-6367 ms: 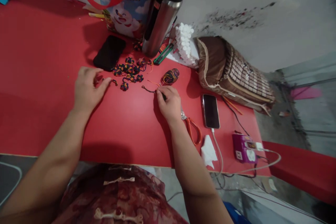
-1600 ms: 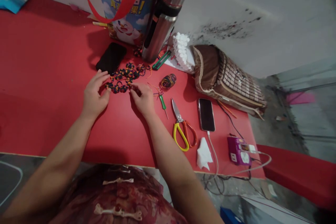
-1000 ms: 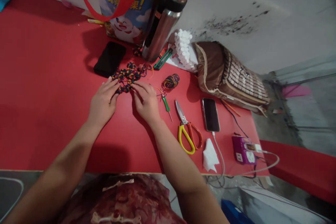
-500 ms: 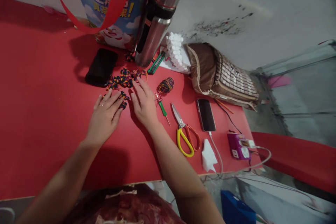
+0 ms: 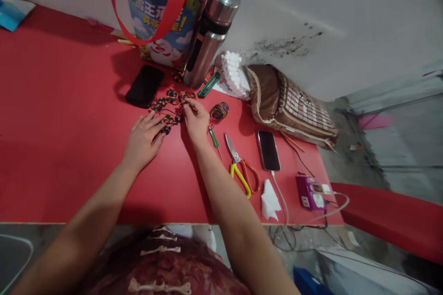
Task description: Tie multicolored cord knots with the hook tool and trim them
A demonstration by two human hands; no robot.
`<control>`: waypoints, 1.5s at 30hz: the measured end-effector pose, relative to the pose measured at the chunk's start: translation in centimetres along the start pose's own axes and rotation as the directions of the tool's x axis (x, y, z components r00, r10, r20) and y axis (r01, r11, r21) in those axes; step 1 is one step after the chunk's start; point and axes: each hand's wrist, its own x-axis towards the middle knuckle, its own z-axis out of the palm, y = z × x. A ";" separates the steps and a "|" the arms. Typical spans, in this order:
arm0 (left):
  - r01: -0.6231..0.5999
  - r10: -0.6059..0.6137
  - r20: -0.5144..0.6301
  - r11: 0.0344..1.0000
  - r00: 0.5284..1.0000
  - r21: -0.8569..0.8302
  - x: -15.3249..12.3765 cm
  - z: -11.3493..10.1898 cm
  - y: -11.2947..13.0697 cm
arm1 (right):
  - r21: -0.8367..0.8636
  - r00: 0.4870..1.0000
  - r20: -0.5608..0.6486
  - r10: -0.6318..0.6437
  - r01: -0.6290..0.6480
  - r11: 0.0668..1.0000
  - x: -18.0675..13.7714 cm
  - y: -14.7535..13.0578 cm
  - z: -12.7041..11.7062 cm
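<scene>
On the red table lies a strand of dark, multicoloured knotted cord (image 5: 170, 119), bunched in small clusters. My left hand (image 5: 143, 137) rests with its fingers stretched out and spread, the fingertips touching the near-left part of the cord. At the cord's right end my right hand (image 5: 197, 122) has thumb and forefinger pinched together on it; the exact spot is partly hidden by the fingers. A wound ball of similar cord (image 5: 219, 111) sits just right of that hand. Below the ball is a small green-handled tool (image 5: 214, 138) with a thin metal shaft.
Scissors (image 5: 238, 166) with yellow and red handles lie right of my forearm. A charging phone (image 5: 269, 150), tissue (image 5: 270, 200) and purple box (image 5: 310, 192) are farther right. Behind the cord stand a black phone (image 5: 144, 86), steel flask (image 5: 209, 41), printed bag (image 5: 162, 23) and green cutter (image 5: 208, 85).
My right hand has gone from fingers spread to a pinch at the cord's right end. My left hand stays flat at the cord, some of which has shifted. The view has tilted slightly.
</scene>
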 end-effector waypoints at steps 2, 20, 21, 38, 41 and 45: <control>0.001 -0.001 0.002 1.000 1.000 0.009 0.1 0.1 -0.1 | 0.106 0.995 -0.073 0.070 -0.062 0.992 0.8 0.5 -0.3; 0.094 -0.095 -0.091 0.995 0.991 -0.016 0.3 0.2 -1.2 | 0.013 0.995 0.087 -0.057 0.056 0.998 -2.8 -1.8 -3.0; 0.115 -0.115 -0.065 0.993 0.991 0.004 0.4 0.1 -1.0 | -0.039 0.993 0.084 -0.079 0.083 0.996 -2.9 -1.7 -3.1; 0.137 -0.132 -0.179 0.991 0.975 0.012 0.3 0.0 -0.7 | -0.341 0.958 0.272 -0.090 0.184 0.922 -3.1 -2.2 -1.7; 0.144 -0.141 -0.153 0.989 0.978 0.010 0.4 -0.1 -0.7 | -0.335 0.975 0.199 -0.103 0.166 0.927 -3.2 -3.3 -1.6; 0.154 -0.153 -0.136 0.988 0.979 -0.003 0.4 -0.1 -0.8 | -0.384 0.923 0.367 -0.116 0.264 0.885 -3.4 -6.4 0.2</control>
